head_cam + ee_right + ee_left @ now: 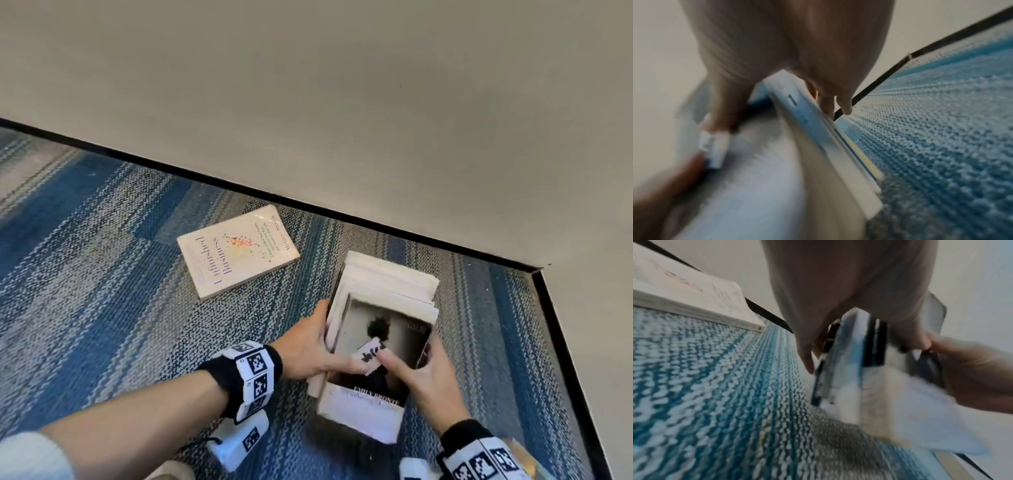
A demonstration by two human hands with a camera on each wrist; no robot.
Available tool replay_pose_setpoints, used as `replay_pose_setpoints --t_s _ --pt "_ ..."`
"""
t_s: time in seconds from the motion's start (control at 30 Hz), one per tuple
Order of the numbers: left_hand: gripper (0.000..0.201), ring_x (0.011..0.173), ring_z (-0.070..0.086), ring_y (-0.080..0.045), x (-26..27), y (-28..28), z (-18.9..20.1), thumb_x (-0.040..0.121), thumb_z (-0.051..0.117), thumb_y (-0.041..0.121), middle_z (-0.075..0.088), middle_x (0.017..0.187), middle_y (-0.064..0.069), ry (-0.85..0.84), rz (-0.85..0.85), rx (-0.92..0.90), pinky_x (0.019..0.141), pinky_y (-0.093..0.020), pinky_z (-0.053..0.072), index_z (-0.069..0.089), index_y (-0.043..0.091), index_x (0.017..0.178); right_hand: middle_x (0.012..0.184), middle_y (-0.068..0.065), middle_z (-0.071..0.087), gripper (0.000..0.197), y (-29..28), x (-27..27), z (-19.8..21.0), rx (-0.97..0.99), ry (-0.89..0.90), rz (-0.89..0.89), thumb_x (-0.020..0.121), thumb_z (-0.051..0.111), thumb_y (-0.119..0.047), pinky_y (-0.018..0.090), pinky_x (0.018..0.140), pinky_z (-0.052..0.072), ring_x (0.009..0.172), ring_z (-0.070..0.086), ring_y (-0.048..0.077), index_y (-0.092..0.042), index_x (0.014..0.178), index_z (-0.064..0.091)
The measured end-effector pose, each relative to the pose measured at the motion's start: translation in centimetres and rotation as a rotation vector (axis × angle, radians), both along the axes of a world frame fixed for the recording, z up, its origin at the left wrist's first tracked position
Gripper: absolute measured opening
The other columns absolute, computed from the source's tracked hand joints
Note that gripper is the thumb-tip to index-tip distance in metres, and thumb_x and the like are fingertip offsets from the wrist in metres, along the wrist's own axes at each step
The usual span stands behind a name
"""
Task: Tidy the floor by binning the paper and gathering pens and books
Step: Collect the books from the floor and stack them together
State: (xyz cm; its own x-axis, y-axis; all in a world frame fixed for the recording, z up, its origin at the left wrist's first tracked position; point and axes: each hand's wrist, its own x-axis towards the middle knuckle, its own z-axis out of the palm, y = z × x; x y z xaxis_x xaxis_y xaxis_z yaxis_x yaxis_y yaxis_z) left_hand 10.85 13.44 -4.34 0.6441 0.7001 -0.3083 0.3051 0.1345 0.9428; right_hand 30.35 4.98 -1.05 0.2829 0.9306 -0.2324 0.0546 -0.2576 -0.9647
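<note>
The left hand (308, 346) and the right hand (423, 373) clamp a stack of books (380, 329) from both sides, thumbs lying on the dark top cover, above the carpet (102, 274) near the corner of the wall (342, 102). I think the stack is being squared; the edges are still uneven, so press the sides evenly. One white book (238, 250) lies apart, near the wall's black edge.

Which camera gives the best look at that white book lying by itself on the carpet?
The head view: the white book lies flat, whole cover showing, apart from both hands. The left wrist view catches only its edge and blurred cover. The right wrist view does not show it.
</note>
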Motion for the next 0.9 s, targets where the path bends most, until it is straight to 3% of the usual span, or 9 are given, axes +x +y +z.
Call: replay_pose_setpoints --t_s 0.1,0.17,0.3,0.43,0.5,0.63,0.7,0.83,0.9 --pt "0.098 0.106 0.063 -0.01 0.5 0.0 0.0 0.058 0.051 0.094 0.062 0.125 0.008 0.251 0.094 -0.037 0.095 -0.036 0.05 0.049 0.025 0.128 0.102 0.012 0.074 0.064 1.1 -0.5 -0.4 -0.191 0.16 -0.114 0.065 0.083 -0.041 0.041 0.083 0.056 0.094 0.071 0.028 -0.005 0.114 0.064" --pt "0.106 0.1 0.059 -0.016 0.5 -0.1 -0.3 0.063 0.031 0.098 0.06 0.121 0.0 0.418 0.062 -0.03 0.092 -0.035 0.046 0.056 0.013 0.121 0.108 0.021 0.071 0.053 1.2 -0.9 -0.9 -0.384 0.369 -0.082 0.075 0.076 -0.039 0.051 0.097 0.049 0.101 0.068 0.036 -0.001 0.111 0.068" --pt "0.086 0.067 0.053 -0.023 -1.1 0.0 -0.2 0.07 0.017 0.094 0.055 0.076 -0.006 0.541 0.007 0.07 0.068 -0.033 0.044 0.05 0.015 0.075 0.118 0.024 0.065 0.043 0.4 -1.6 -2.0 -0.579 0.582 -0.013 0.085 0.064 -0.032 0.052 0.109 0.037 0.115 0.06 0.04 -0.001 0.115 0.068" --pt "0.061 0.096 0.059 -0.028 -4.7 4.5 -0.7 0.088 0.047 0.065 0.059 0.107 -0.008 0.699 0.561 0.244 0.085 -0.04 0.051 0.053 0.009 0.111 0.106 0.029 0.068 0.07 0.3 -1.7 -2.9 -0.607 0.404 0.001 0.047 0.091 -0.028 0.056 0.096 0.048 0.099 0.066 0.044 0.006 0.105 0.07" --pt "0.075 0.115 0.052 -0.034 -8.1 8.7 -0.6 0.083 0.061 0.056 0.05 0.128 -0.018 0.847 0.774 0.213 0.095 -0.043 0.047 0.043 -0.001 0.128 0.101 0.028 0.07 0.07 0.3 -1.7 -2.9 -0.604 0.334 0.01 0.044 0.092 -0.027 0.052 0.09 0.053 0.094 0.068 0.043 0.006 0.103 0.071" --pt "0.109 0.124 0.046 -0.038 -15.4 15.5 -3.7 0.058 0.064 0.083 0.047 0.138 -0.019 1.192 0.703 -0.057 0.101 -0.048 0.042 0.048 0.004 0.131 0.092 0.017 0.075 0.072 0.1 -2.2 -2.2 -0.518 0.158 -0.02 0.041 0.09 -0.031 0.043 0.088 0.054 0.086 0.072 0.033 -0.002 0.103 0.07" --pt "0.11 0.116 0.054 -0.037 -16.4 16.6 -5.4 0.043 0.069 0.084 0.056 0.132 -0.015 1.133 0.666 -0.153 0.098 -0.046 0.046 0.058 0.008 0.122 0.092 0.014 0.075 0.08 -0.2 -2.4 -2.2 -0.479 0.089 -0.027 0.034 0.091 -0.035 0.045 0.09 0.054 0.086 0.073 0.03 -0.004 0.104 0.068" --pt "0.066 0.103 0.064 -0.03 -15.3 16.6 -5.6 0.06 0.09 0.042 0.066 0.114 -0.011 0.755 0.788 -0.298 0.091 -0.042 0.054 0.066 0.004 0.107 0.093 0.01 0.075 0.086 -1.3 -2.9 -1.4 -0.372 -0.027 -0.089 0.033 0.097 -0.027 0.038 0.077 0.058 0.081 0.073 0.025 -0.009 0.109 0.06" --pt "0.088 0.106 0.062 -0.032 -14.6 16.6 -5.5 0.04 0.096 0.042 0.064 0.118 -0.012 0.683 0.873 -0.354 0.093 -0.044 0.053 0.063 0.006 0.114 0.091 0.006 0.075 0.089 -1.9 -3.0 -0.6 -0.326 -0.106 -0.115 0.027 0.095 -0.031 0.04 0.077 0.056 0.081 0.073 0.022 -0.015 0.106 0.058"
